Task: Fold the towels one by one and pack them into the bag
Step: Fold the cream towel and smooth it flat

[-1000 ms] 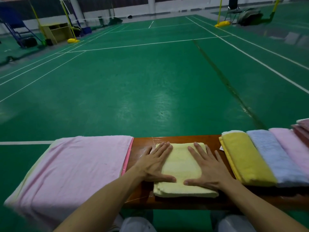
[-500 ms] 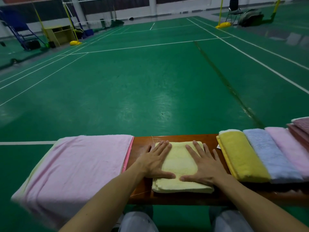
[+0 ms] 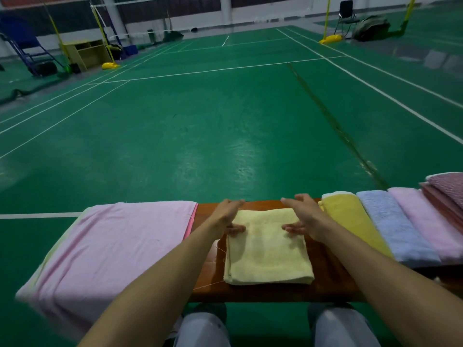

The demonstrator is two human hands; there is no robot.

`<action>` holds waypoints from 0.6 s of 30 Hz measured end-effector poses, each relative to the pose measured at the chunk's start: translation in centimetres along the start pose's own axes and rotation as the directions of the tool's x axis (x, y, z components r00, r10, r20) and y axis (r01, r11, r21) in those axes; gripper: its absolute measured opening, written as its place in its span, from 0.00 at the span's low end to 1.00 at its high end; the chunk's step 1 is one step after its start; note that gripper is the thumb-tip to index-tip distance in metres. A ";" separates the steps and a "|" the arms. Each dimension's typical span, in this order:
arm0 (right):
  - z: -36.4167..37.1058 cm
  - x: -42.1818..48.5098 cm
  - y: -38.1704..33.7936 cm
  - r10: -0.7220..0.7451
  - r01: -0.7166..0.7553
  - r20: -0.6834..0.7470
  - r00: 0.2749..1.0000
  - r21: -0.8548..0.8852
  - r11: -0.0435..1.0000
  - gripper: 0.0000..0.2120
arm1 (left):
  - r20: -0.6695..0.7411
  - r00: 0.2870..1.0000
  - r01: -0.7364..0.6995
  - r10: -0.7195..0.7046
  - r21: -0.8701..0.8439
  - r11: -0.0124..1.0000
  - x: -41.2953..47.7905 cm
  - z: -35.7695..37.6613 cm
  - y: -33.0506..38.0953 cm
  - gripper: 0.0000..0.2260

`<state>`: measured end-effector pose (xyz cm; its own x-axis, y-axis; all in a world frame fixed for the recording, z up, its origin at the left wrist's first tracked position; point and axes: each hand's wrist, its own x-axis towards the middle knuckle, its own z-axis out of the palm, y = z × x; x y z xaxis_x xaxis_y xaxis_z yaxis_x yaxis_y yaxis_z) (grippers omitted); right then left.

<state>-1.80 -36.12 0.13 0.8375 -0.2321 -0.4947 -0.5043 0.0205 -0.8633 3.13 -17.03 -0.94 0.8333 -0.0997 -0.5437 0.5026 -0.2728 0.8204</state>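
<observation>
Folded towel [image 3: 268, 254] on bench [image 3: 330, 284]

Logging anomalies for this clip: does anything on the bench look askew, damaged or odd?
Minor only. Loose white threads trail across the bench beside the folded pale yellow towel, suggesting fraying. The pink cloth droops over the bench's left end. The row of towels on the right lies neatly.

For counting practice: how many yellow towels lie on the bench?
2: a pale towel at the middle of the bench; a darker towel right of it. More may be hidden.
</observation>
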 end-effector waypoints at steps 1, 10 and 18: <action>0.1 0.2 0.4 0.029 -0.029 0.014 0.999 0.027 0.999 0.29 | -0.009 1.000 0.006 -0.006 0.004 1.000 0.2 0.2 -0.4 0.18; 0.2 1.9 0.7 0.066 -0.063 -0.020 0.998 0.143 0.988 0.22 | -0.050 0.997 -0.057 0.055 -0.039 0.998 1.8 0.7 0.0 0.13; 0.3 1.5 0.4 -0.077 0.120 -0.156 0.985 0.294 0.948 0.14 | -0.304 0.925 -0.275 0.228 -0.121 0.954 1.0 0.9 -0.1 0.12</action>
<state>-0.65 -36.19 -1.01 0.8306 -0.3817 -0.4055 -0.3154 0.2777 -0.9074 3.65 -17.91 -1.72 0.9554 0.1364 -0.2620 0.2781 -0.1168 0.9534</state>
